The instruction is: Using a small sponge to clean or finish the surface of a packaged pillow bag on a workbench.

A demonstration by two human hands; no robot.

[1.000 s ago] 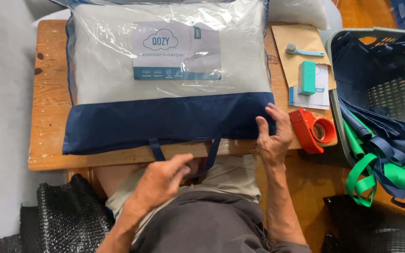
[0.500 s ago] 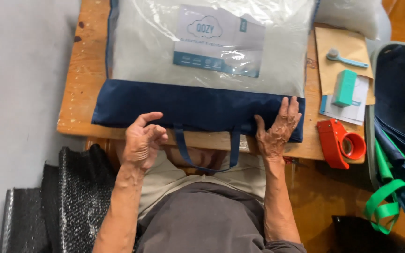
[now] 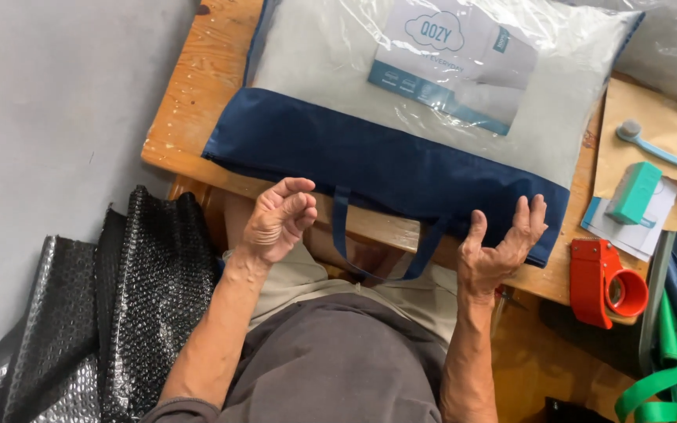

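Pillow bag (image 3: 425,133) on table — just beyond left hand (image 3: 277,222), right hand (image 3: 499,249).

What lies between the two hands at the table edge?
In the head view, the pillow bag's navy carry handle hangs between the left hand and right hand.

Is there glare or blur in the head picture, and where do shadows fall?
Head view: soft daylight; glare streaks on the clear plastic of the pillow bag and on the wooden table; left hand and right hand look sharp; deep shadow under the table edge; edges bend slightly from the wide lens.
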